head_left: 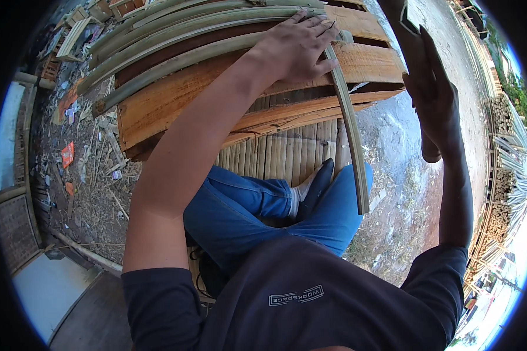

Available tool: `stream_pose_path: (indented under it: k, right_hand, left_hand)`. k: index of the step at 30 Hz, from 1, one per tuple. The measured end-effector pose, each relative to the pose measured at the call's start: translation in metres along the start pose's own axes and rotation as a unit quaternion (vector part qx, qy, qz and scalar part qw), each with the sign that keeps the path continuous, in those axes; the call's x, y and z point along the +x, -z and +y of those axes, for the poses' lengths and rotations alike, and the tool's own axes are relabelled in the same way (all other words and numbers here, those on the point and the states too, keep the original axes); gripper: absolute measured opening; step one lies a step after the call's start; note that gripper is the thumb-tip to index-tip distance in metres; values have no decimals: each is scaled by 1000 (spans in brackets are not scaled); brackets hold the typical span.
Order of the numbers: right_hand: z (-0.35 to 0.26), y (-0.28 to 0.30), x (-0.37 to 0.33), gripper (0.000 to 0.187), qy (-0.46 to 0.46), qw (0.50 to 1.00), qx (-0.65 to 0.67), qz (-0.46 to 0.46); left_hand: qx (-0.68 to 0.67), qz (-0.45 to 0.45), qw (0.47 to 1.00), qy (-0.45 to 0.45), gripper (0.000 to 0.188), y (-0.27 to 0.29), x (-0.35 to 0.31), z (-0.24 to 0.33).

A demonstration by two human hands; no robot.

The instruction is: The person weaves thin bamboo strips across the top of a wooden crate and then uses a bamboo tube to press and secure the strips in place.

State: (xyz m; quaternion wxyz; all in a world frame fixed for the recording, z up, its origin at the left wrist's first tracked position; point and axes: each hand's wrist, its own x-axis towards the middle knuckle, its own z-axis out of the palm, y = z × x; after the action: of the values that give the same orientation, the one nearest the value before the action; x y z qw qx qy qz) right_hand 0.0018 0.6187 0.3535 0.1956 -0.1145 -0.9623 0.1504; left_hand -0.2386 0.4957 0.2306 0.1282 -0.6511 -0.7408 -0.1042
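My left hand [298, 50] lies over the far end of a long, narrow greenish wooden strip [350, 128], fingers bent across it and thumb against its side. From there the strip slants down over my right knee. A thin dark spike, perhaps a nail, shows by the fingertips. Under the hand are several greenish-brown bamboo lengths [187, 55] on an orange-brown slatted wooden crate [175, 99]. My right hand [433, 105] is raised to the right of the crate, wrapped round a tool [431, 153] with a rounded wooden grip; its dark upper part leaves the picture at the top.
I sit on a bamboo-slat platform [269, 153], knees bent close to the crate. Littered ground [93, 152] with wood scraps lies to the left, wooden crates [76, 38] beyond it. Stacked poles [500, 175] line the far right beside a pale dirt path [462, 76].
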Motion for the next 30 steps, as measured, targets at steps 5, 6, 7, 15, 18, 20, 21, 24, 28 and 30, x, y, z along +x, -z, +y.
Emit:
stream_pose_path:
  k: [5, 6, 7, 15, 18, 20, 21, 24, 28, 30]
  right_hand:
    - [7, -7, -7, 78, 44, 997, -29, -63]
    - [2, -4, -8, 78, -2, 1000, -4, -16]
    - [-3, -4, -10, 78, -16, 1000, 10, 15]
    - [-12, 0, -6, 80, -54, 998, 10, 22]
    - [-6, -5, -12, 78, -50, 999, -2, -16]
    - [-9, -7, -7, 74, -62, 991, -55, -110]
    - [-10, -5, -5, 74, -61, 991, -56, -108]
    - [-18, -5, -6, 75, -20, 996, 39, 80]
    - [-2, -18, -13, 75, 14, 999, -14, -35]
    - [-11, -10, -6, 76, -16, 1000, 23, 13]
  left_hand:
    - [2, -9, 1000, -11, 76, 5, 1, 2]
    - [3, -27, 1000, -13, 76, 7, 1, 2]
    - [3, -30, 999, -11, 76, 8, 0, 1]
    - [7, -9, 1000, -7, 76, 7, -3, 1]
    - [8, -38, 999, -18, 76, 17, -1, 5]
    - [27, -10, 999, -15, 76, 11, -3, 1]
    - [28, -8, 999, -14, 76, 9, 0, -2]
    - [-13, 4, 1000, -1, 74, 4, -1, 1]
    - [21, -70, 997, -5, 74, 14, -1, 5]
    - [1, -12, 1000, 8, 74, 2, -1, 2]
